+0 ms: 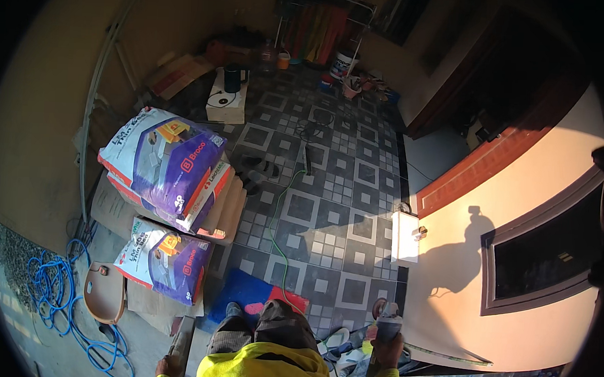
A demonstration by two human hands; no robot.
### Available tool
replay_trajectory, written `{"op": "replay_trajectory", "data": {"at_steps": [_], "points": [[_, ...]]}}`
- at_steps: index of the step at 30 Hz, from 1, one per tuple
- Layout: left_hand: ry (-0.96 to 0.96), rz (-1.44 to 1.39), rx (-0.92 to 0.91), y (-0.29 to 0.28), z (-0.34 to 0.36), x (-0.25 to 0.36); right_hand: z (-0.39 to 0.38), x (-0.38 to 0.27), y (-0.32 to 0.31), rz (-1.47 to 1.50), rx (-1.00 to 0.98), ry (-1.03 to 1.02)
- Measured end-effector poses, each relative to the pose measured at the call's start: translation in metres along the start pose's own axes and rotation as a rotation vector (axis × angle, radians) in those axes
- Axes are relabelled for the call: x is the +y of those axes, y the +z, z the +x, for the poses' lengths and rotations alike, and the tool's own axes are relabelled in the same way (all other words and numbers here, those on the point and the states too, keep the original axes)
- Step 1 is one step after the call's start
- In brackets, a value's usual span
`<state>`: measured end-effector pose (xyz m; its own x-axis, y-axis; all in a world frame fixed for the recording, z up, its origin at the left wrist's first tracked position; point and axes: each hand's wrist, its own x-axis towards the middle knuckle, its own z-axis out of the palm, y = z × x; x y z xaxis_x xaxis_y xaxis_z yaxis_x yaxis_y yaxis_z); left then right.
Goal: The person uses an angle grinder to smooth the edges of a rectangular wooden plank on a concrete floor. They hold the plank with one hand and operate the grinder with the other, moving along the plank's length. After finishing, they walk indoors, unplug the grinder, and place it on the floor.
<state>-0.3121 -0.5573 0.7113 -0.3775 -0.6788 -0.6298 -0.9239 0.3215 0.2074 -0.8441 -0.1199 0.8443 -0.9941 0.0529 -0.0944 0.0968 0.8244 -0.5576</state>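
Observation:
At the lower left my left hand (167, 367) is closed round the lower end of a long, narrow, flat grey piece (182, 344), held nearly upright beside my leg. Its exact kind does not show. Toward the lower right, my right hand (388, 351) grips an angle grinder (389, 321) with a round disc at its far end. Behind that hand lies a jumble of tools and cords (348, 358). My legs stand between the two hands, next to a blue and red mat (245, 288).
Stacked cement-type bags (166, 164) rise at left, with another bag (165, 260) in front. A tangled blue hose (58, 285) lies beside a tan basin (104, 294). A green cord (275, 238) crosses the patterned tile floor (308, 209). Right are a doorway and a framed window (489, 266).

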Motion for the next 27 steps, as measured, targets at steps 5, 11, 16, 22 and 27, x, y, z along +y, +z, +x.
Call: {"op": "replay_trajectory", "data": {"at_steps": [5, 11, 16, 22, 27], "points": [[0.099, 0.071, 0.001, -0.099, 0.116, 0.096, -0.053, 0.055, 0.038, -0.225, -0.150, 0.401], [0.001, 0.161, -0.046, -0.153, 0.211, 0.258, 0.012, 0.088, 0.126, -0.293, -0.309, 0.589], [-0.097, 0.154, -0.064, -0.154, 0.291, 0.392, 0.142, 0.094, 0.168, -0.460, -0.497, 0.627], [0.127, -0.064, -0.021, -0.176, 0.383, 0.568, 0.286, 0.037, 0.096, -0.022, -0.219, 0.726], [0.213, -0.277, 0.000, -0.212, 0.443, 0.725, 0.466, -0.016, 0.084, -0.109, -0.242, 0.635]]}}
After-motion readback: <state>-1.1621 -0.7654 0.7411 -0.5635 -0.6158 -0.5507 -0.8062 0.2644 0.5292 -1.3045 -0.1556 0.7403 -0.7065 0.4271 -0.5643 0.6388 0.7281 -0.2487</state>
